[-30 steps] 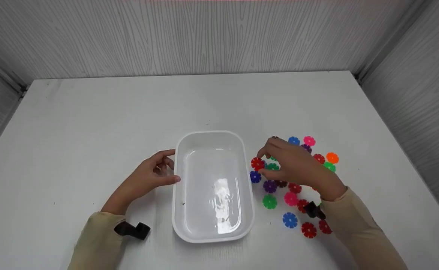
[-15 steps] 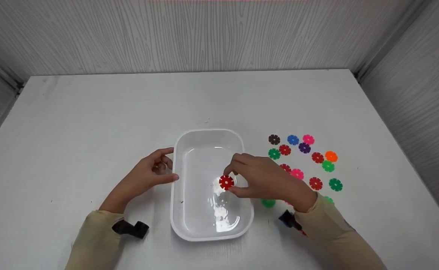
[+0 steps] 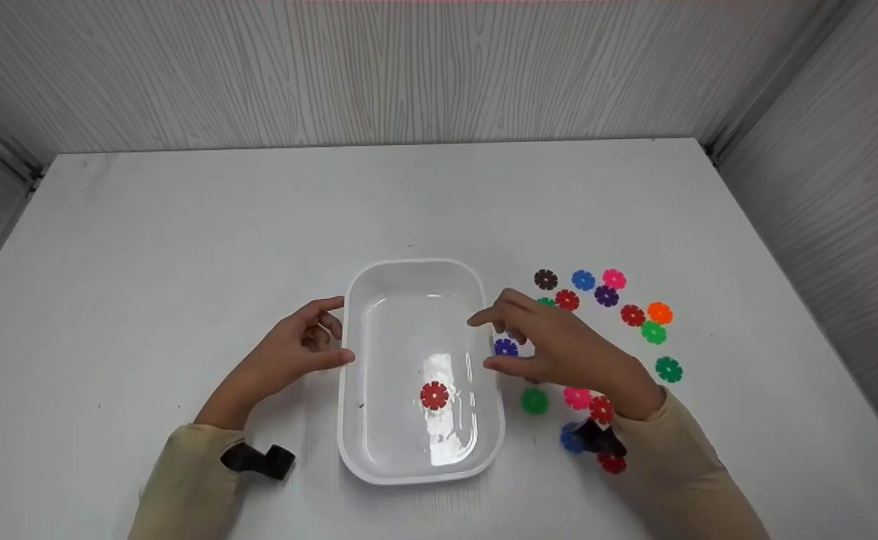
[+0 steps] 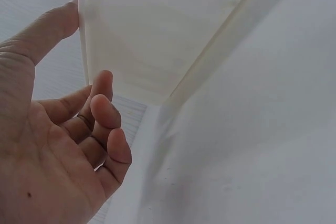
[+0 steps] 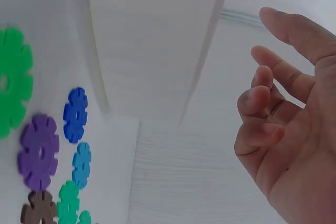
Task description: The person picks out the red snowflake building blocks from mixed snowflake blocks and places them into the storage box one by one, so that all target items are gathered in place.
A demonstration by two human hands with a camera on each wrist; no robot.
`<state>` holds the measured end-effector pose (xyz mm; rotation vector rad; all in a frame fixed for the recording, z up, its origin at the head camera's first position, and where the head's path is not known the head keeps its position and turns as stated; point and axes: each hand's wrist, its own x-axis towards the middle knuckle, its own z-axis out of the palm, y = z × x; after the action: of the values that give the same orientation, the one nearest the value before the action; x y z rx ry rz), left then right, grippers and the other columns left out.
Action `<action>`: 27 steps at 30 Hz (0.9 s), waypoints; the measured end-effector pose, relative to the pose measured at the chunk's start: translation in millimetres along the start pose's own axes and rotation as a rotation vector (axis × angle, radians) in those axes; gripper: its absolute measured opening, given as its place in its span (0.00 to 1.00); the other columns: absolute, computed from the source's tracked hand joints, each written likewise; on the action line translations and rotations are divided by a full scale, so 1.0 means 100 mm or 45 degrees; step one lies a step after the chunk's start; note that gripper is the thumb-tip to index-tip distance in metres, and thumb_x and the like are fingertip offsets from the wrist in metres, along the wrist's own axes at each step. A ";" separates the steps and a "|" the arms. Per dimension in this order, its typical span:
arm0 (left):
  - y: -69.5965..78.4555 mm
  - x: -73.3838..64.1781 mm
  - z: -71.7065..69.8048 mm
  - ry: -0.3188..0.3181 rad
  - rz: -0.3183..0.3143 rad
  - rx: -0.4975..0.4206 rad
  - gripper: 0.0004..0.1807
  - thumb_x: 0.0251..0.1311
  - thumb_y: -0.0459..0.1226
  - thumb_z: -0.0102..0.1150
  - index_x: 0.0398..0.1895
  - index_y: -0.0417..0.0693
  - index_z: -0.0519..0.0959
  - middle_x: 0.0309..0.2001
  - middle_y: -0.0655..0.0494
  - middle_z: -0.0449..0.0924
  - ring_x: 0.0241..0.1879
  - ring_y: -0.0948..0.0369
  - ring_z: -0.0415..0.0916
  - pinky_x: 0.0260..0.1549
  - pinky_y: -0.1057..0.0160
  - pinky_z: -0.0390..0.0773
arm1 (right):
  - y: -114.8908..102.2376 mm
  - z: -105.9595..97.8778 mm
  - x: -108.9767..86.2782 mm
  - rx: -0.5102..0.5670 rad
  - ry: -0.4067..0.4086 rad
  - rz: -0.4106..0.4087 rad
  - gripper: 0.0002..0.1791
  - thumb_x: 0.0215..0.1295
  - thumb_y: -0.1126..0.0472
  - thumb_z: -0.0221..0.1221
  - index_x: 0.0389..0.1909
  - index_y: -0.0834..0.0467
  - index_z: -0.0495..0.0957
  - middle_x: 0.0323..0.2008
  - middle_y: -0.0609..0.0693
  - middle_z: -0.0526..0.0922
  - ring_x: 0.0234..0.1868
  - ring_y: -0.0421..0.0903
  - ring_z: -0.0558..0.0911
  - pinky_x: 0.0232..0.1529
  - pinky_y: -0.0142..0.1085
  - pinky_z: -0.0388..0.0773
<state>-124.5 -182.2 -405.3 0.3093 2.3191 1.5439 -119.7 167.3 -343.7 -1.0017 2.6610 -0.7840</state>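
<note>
A white tray (image 3: 424,457) stands lengthwise in front of me, with one red notched plastic disc (image 3: 434,395) lying in it. At its left side, my left hand (image 3: 289,356) touches the rim with the tips of the thumb and forefinger, held apart; the left wrist view shows the other fingers curled loosely. My right hand (image 3: 566,345) is above the right rim with thumb and forefinger spread and nothing between them. To the right, beneath and around that hand, lie several notched discs, among them a blue disc (image 3: 506,347) and a green disc (image 3: 534,401).
The white tabletop (image 3: 221,225) bears the tray and discs. Farther right are an orange disc (image 3: 660,313) and a dark green disc (image 3: 669,369). Patterned panels (image 3: 409,75) border the table at the back and sides. A black wrist mount (image 3: 259,460) sticks out from the left sleeve.
My right hand carried the red disc from the right over the tray and let it go there, then drew back right to the rim. The left hand stays at the left rim.
</note>
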 end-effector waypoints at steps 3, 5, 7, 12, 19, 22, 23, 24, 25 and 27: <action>0.00 0.00 0.00 -0.003 0.004 -0.002 0.40 0.53 0.39 0.70 0.69 0.44 0.63 0.43 0.52 0.71 0.35 0.66 0.66 0.36 0.72 0.69 | 0.11 -0.09 -0.09 0.069 0.052 0.065 0.27 0.57 0.53 0.68 0.58 0.52 0.74 0.44 0.52 0.76 0.41 0.46 0.77 0.38 0.40 0.83; 0.00 -0.01 0.00 -0.004 0.004 -0.004 0.40 0.53 0.39 0.70 0.69 0.44 0.63 0.43 0.52 0.71 0.35 0.66 0.67 0.36 0.72 0.69 | 0.20 -0.15 -0.15 0.100 0.103 0.077 0.27 0.57 0.54 0.68 0.57 0.53 0.74 0.42 0.50 0.75 0.40 0.44 0.75 0.37 0.36 0.81; 0.00 -0.01 0.00 -0.006 0.002 -0.003 0.40 0.53 0.39 0.70 0.69 0.44 0.63 0.43 0.51 0.71 0.35 0.66 0.67 0.36 0.72 0.70 | 0.30 -0.21 -0.21 0.109 0.165 0.060 0.26 0.57 0.58 0.68 0.57 0.54 0.74 0.39 0.48 0.74 0.37 0.42 0.73 0.34 0.31 0.77; 0.01 -0.02 -0.01 -0.004 0.005 0.014 0.40 0.53 0.40 0.70 0.69 0.44 0.63 0.44 0.51 0.71 0.36 0.65 0.69 0.37 0.72 0.71 | 0.50 -0.35 -0.35 0.135 0.295 0.078 0.27 0.56 0.63 0.68 0.57 0.53 0.74 0.34 0.45 0.71 0.30 0.42 0.69 0.30 0.27 0.70; 0.02 -0.05 -0.02 -0.005 -0.017 -0.006 0.40 0.53 0.40 0.70 0.69 0.45 0.62 0.44 0.53 0.71 0.37 0.65 0.69 0.38 0.72 0.71 | 0.73 -0.43 -0.46 0.160 0.258 0.253 0.27 0.58 0.60 0.67 0.59 0.52 0.72 0.40 0.50 0.73 0.36 0.46 0.70 0.35 0.26 0.72; 0.02 -0.06 -0.02 -0.010 -0.009 -0.006 0.41 0.53 0.40 0.69 0.69 0.44 0.62 0.44 0.52 0.71 0.37 0.65 0.69 0.38 0.72 0.71 | 0.84 -0.41 -0.48 0.212 0.179 0.315 0.27 0.59 0.57 0.66 0.60 0.53 0.71 0.43 0.54 0.73 0.40 0.51 0.70 0.38 0.29 0.72; 0.02 -0.07 -0.02 -0.010 -0.007 -0.005 0.41 0.54 0.40 0.69 0.69 0.44 0.62 0.44 0.51 0.71 0.37 0.65 0.69 0.37 0.72 0.72 | 0.88 -0.39 -0.48 0.227 0.149 0.340 0.28 0.59 0.56 0.67 0.60 0.53 0.70 0.44 0.55 0.72 0.41 0.52 0.70 0.39 0.30 0.72; 0.03 -0.07 -0.03 -0.011 -0.005 -0.007 0.41 0.54 0.40 0.69 0.69 0.44 0.62 0.44 0.51 0.71 0.37 0.65 0.69 0.37 0.72 0.72 | 0.91 -0.38 -0.49 0.235 0.120 0.367 0.28 0.59 0.56 0.67 0.59 0.52 0.70 0.44 0.56 0.72 0.43 0.52 0.70 0.40 0.31 0.73; 0.03 -0.07 -0.03 -0.010 -0.001 -0.007 0.40 0.54 0.39 0.69 0.69 0.43 0.62 0.44 0.51 0.71 0.37 0.66 0.70 0.37 0.72 0.72 | 0.93 -0.37 -0.49 0.238 0.093 0.393 0.28 0.58 0.56 0.67 0.59 0.53 0.70 0.45 0.56 0.72 0.44 0.52 0.70 0.40 0.32 0.73; 0.03 -0.06 -0.03 -0.010 0.002 -0.006 0.40 0.53 0.39 0.69 0.69 0.43 0.62 0.44 0.51 0.71 0.36 0.66 0.70 0.37 0.72 0.72 | 0.97 -0.35 -0.48 0.228 0.043 0.449 0.29 0.56 0.56 0.68 0.59 0.53 0.71 0.46 0.56 0.72 0.47 0.52 0.70 0.41 0.34 0.75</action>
<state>-119.9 -185.9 -400.1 0.3154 2.3095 1.5462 -149.4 274.5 -366.5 -0.4621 2.6284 -0.9397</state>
